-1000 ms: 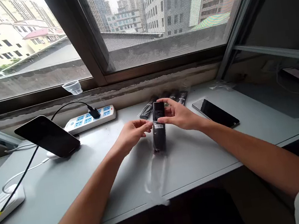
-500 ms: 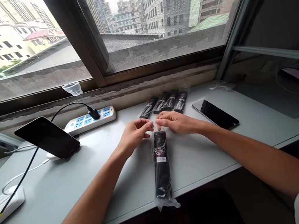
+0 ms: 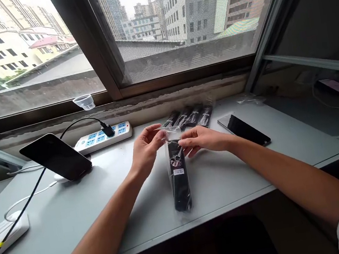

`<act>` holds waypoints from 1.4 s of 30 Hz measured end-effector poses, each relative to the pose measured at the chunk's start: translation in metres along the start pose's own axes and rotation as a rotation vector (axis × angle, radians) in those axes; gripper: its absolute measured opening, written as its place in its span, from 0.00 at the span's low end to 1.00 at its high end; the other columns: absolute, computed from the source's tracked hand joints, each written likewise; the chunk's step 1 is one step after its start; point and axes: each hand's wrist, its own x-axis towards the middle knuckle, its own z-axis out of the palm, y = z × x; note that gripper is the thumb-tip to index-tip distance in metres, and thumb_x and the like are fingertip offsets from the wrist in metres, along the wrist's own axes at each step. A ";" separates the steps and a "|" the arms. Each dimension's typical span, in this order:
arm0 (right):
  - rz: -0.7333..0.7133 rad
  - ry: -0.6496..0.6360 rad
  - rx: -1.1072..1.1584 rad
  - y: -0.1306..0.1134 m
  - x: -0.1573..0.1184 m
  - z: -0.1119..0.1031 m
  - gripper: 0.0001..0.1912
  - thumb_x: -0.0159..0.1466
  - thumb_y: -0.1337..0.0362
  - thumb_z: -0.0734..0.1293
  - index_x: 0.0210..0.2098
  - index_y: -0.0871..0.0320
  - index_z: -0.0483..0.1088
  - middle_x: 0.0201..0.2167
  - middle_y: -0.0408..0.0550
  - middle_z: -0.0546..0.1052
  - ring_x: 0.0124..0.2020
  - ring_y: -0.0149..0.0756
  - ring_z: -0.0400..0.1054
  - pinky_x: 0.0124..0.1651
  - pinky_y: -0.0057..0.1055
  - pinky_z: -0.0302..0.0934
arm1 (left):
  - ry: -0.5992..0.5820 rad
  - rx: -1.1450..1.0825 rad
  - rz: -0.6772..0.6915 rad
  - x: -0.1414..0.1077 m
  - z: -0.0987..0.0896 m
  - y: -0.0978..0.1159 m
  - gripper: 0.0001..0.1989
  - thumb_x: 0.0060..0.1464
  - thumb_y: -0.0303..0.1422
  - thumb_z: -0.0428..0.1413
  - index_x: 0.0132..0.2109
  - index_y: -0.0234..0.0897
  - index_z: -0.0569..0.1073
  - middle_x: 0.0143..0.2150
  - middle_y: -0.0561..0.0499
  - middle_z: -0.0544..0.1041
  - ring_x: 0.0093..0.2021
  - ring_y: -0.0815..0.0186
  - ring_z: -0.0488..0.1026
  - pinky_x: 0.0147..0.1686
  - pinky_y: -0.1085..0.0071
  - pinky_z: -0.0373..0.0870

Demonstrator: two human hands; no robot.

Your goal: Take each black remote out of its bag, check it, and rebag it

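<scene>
A clear plastic bag [image 3: 185, 219] with a long, flat black item [image 3: 181, 190] inside lies lengthwise before me. The black item bears a pinkish-white print and a small white label; its exact kind I cannot make out. At the top left of the bag, my left hand [image 3: 147, 147] pinches the loose plastic between thumb and fingers. My right hand [image 3: 202, 139] grips the bag's upper right side, thumb and forefinger close to the black item's top end. Behind my hands, several similar bagged black items [image 3: 191, 116] lie in a row against the wall.
A black phone [image 3: 247, 129] lies at the right. On the left, a dark phone or tablet [image 3: 55, 157] leans on a stand, with cables around it. A power strip [image 3: 103, 139] sits under the window; another white strip [image 3: 6, 234] is at the far left.
The bagged black item has moved slightly away from the table edge. My hands have spread apart, and the bag's top is now stretched wider between them.
</scene>
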 end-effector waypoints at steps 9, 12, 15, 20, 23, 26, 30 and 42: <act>-0.053 0.157 0.118 0.005 0.003 -0.003 0.27 0.64 0.57 0.77 0.63 0.46 0.76 0.40 0.47 0.85 0.37 0.37 0.82 0.35 0.28 0.77 | -0.125 0.180 0.128 -0.009 0.001 0.021 0.23 0.53 0.40 0.71 0.52 0.39 0.76 0.43 0.48 0.81 0.49 0.60 0.79 0.56 0.62 0.73; -0.077 0.229 0.157 0.007 0.006 -0.005 0.16 0.62 0.58 0.78 0.49 0.51 0.84 0.39 0.48 0.84 0.36 0.35 0.80 0.31 0.26 0.76 | -0.218 0.249 0.167 -0.011 -0.003 0.028 0.19 0.55 0.39 0.70 0.50 0.38 0.76 0.44 0.46 0.81 0.49 0.59 0.79 0.56 0.61 0.73; -0.094 0.261 0.165 0.007 0.006 -0.004 0.07 0.59 0.61 0.77 0.36 0.56 0.85 0.37 0.49 0.83 0.36 0.37 0.79 0.31 0.28 0.76 | -0.281 0.379 0.235 -0.014 -0.008 0.030 0.17 0.58 0.37 0.68 0.52 0.38 0.77 0.43 0.46 0.82 0.49 0.57 0.79 0.57 0.59 0.71; -0.125 0.282 0.151 0.004 0.004 0.001 0.12 0.63 0.55 0.74 0.36 0.58 0.82 0.38 0.50 0.82 0.40 0.41 0.77 0.34 0.34 0.77 | -0.235 0.468 0.247 -0.016 -0.002 0.025 0.16 0.64 0.40 0.63 0.54 0.38 0.76 0.40 0.47 0.82 0.45 0.58 0.80 0.54 0.60 0.73; -0.124 0.349 0.060 0.004 0.005 0.005 0.18 0.57 0.51 0.80 0.34 0.58 0.77 0.35 0.48 0.81 0.37 0.38 0.77 0.32 0.29 0.74 | -0.119 0.445 0.242 -0.015 0.004 0.019 0.19 0.61 0.42 0.65 0.55 0.39 0.76 0.42 0.47 0.80 0.46 0.59 0.79 0.50 0.63 0.75; -0.136 0.340 0.061 0.006 0.007 0.010 0.22 0.55 0.50 0.82 0.33 0.58 0.72 0.33 0.46 0.80 0.35 0.36 0.76 0.31 0.27 0.72 | -0.009 0.409 0.149 -0.014 0.009 0.015 0.28 0.55 0.45 0.70 0.59 0.42 0.74 0.54 0.44 0.77 0.50 0.58 0.78 0.48 0.64 0.77; -0.205 0.333 0.159 0.009 0.010 0.014 0.20 0.57 0.52 0.80 0.36 0.57 0.71 0.36 0.44 0.80 0.39 0.37 0.78 0.41 0.35 0.75 | -0.089 0.231 -0.138 -0.016 0.015 0.015 0.39 0.53 0.49 0.70 0.67 0.45 0.69 0.57 0.40 0.76 0.49 0.55 0.80 0.48 0.57 0.80; 0.098 0.691 -1.079 -0.002 -0.016 -0.047 0.33 0.67 0.42 0.69 0.67 0.49 0.71 0.43 0.56 0.81 0.43 0.55 0.75 0.43 0.43 0.65 | 0.165 0.632 -0.107 0.110 -0.036 0.020 0.37 0.46 0.37 0.68 0.64 0.34 0.76 0.41 0.43 0.82 0.37 0.58 0.78 0.42 0.62 0.74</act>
